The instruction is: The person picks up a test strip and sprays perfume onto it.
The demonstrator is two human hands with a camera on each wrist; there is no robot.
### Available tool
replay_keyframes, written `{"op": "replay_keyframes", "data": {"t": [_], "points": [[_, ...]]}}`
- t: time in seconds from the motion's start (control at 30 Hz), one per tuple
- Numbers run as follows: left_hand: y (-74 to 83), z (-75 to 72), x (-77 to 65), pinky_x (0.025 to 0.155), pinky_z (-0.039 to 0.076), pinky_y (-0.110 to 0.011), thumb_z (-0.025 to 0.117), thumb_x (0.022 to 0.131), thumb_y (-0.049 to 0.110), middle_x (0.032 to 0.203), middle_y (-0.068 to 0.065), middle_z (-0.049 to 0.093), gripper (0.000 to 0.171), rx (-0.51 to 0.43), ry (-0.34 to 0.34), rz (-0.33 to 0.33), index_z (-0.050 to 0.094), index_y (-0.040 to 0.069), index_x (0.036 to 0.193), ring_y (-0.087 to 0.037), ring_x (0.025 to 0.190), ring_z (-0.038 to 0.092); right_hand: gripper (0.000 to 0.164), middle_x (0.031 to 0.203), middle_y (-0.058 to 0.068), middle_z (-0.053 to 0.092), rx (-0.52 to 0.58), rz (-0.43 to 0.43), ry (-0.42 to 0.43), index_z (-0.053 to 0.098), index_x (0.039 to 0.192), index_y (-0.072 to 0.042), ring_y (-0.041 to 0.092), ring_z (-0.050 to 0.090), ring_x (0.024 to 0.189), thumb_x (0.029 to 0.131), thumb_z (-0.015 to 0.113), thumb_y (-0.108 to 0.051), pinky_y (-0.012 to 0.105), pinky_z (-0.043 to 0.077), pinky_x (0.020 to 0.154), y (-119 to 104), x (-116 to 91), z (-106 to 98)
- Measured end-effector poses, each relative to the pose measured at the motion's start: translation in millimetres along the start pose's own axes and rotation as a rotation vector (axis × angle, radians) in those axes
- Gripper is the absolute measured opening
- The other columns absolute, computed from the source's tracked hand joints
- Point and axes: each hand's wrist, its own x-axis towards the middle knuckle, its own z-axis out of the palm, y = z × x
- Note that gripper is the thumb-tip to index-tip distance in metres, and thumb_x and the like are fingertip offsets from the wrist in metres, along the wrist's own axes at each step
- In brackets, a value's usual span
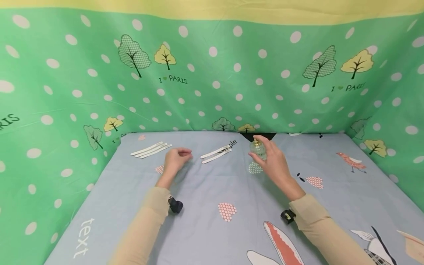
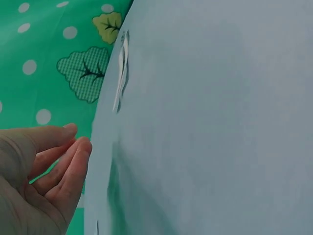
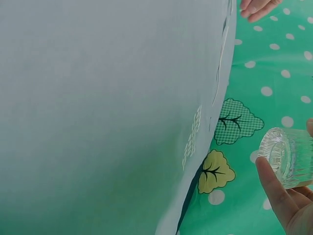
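My right hand holds a clear glass perfume bottle with a gold neck. Its index finger reaches to the bottle's top and the thumb is at the base, where the right wrist view shows the ribbed glass. My left hand hovers over the cloth with nothing visible in it; in the left wrist view its thumb and fingertips lie close together. Right of it are two white paper test strips side by side. A group of three similar strips lies on its left.
A grey-blue printed cloth covers the table. Green dotted curtains rise behind it and at both sides. Each wrist carries a small black camera, one on the left and one on the right.
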Motion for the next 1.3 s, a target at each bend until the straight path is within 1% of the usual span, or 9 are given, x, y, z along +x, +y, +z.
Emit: {"op": "replay_keyframes", "data": {"t": [0.27, 0.43, 0.57, 0.67, 0.73, 0.83, 0.93, 1.07, 1.3], "points": [[-15.4, -25.3, 5.9, 0.081, 0.056, -0.035, 0.073, 0.089, 0.017, 0.106, -0.014, 0.076, 0.024, 0.017, 0.034, -0.018, 0.075, 0.007, 0.112, -0.029, 0.100, 0.072, 0.062, 0.129, 0.017, 0.063, 0.002, 0.016, 0.008, 0.048, 0.141, -0.019, 0.038, 0.066, 0.098, 0.088, 0.078, -0.026, 0.049, 0.055, 0.067, 1, 0, -2], [-27.6, -41.7, 7.1, 0.075, 0.053, -0.023, 0.073, 0.089, 0.015, 0.108, -0.016, 0.076, 0.025, 0.003, 0.083, -0.037, 0.075, 0.006, 0.113, -0.028, 0.099, 0.072, 0.062, 0.132, 0.018, 0.061, -0.003, 0.017, 0.007, 0.047, 0.141, -0.018, 0.039, 0.065, 0.103, 0.088, 0.078, -0.025, 0.051, 0.056, 0.071, 1, 0, -5], [-37.7, -56.0, 9.6, 0.066, 0.048, -0.012, 0.073, 0.090, 0.015, 0.109, -0.017, 0.075, 0.026, -0.024, 0.114, -0.064, 0.074, 0.005, 0.114, -0.013, 0.081, 0.071, 0.062, 0.132, 0.018, 0.061, -0.007, 0.024, 0.003, 0.047, 0.141, -0.018, 0.040, 0.064, 0.108, 0.088, 0.077, -0.025, 0.054, 0.056, 0.078, 1, 1, -6], [-46.0, -66.5, 11.5, 0.063, 0.046, -0.010, 0.072, 0.090, 0.017, 0.110, -0.018, 0.075, 0.027, -0.020, 0.128, -0.093, 0.074, 0.005, 0.115, 0.002, 0.070, 0.061, 0.062, 0.132, 0.018, 0.061, -0.008, 0.033, 0.001, 0.047, 0.142, -0.018, 0.040, 0.063, 0.110, 0.088, 0.077, -0.025, 0.055, 0.055, 0.080, 1, 0, -7], [-51.5, -72.8, 12.7, 0.062, 0.047, -0.010, 0.072, 0.091, 0.018, 0.111, -0.018, 0.075, 0.028, -0.014, 0.132, -0.114, 0.073, 0.005, 0.116, 0.006, 0.068, 0.058, 0.061, 0.132, 0.018, 0.061, -0.007, 0.039, 0.001, 0.047, 0.142, -0.017, 0.039, 0.063, 0.111, 0.088, 0.077, -0.024, 0.056, 0.055, 0.082, 1, -1, -8], [-59.3, -80.8, 14.2, 0.061, 0.047, -0.010, 0.071, 0.091, 0.018, 0.112, -0.018, 0.074, 0.029, -0.002, 0.147, -0.130, 0.072, 0.005, 0.117, 0.003, 0.070, 0.060, 0.062, 0.133, 0.017, 0.060, -0.012, 0.041, 0.006, 0.048, 0.141, -0.017, 0.039, 0.063, 0.111, 0.088, 0.077, -0.024, 0.055, 0.055, 0.082, 1, -1, -9], [-66.3, -88.4, 15.2, 0.062, 0.047, -0.012, 0.071, 0.092, 0.019, 0.114, -0.018, 0.074, 0.029, 0.014, 0.164, -0.156, 0.072, 0.006, 0.118, -0.010, 0.080, 0.068, 0.062, 0.134, 0.017, 0.060, -0.016, 0.036, 0.011, 0.047, 0.141, -0.017, 0.039, 0.063, 0.110, 0.088, 0.077, -0.024, 0.054, 0.056, 0.080, 2, -1, -10], [-77.7, -97.2, 16.1, 0.066, 0.046, -0.014, 0.070, 0.093, 0.020, 0.116, -0.016, 0.073, 0.029, 0.032, 0.186, -0.200, 0.072, 0.008, 0.120, -0.018, 0.092, 0.069, 0.062, 0.133, 0.018, 0.061, -0.021, 0.027, 0.016, 0.047, 0.141, -0.016, 0.039, 0.063, 0.111, 0.088, 0.078, -0.023, 0.054, 0.056, 0.080, 4, -1, -11], [-102.6, -105.8, 15.1, 0.069, 0.047, -0.016, 0.069, 0.094, 0.020, 0.120, -0.017, 0.072, 0.029, 0.004, 0.239, -0.242, 0.071, 0.008, 0.121, -0.014, 0.093, 0.065, 0.062, 0.132, 0.018, 0.061, -0.030, 0.020, 0.037, 0.048, 0.141, -0.016, 0.039, 0.063, 0.112, 0.087, 0.078, -0.024, 0.054, 0.055, 0.081, 7, -2, -14]]}}
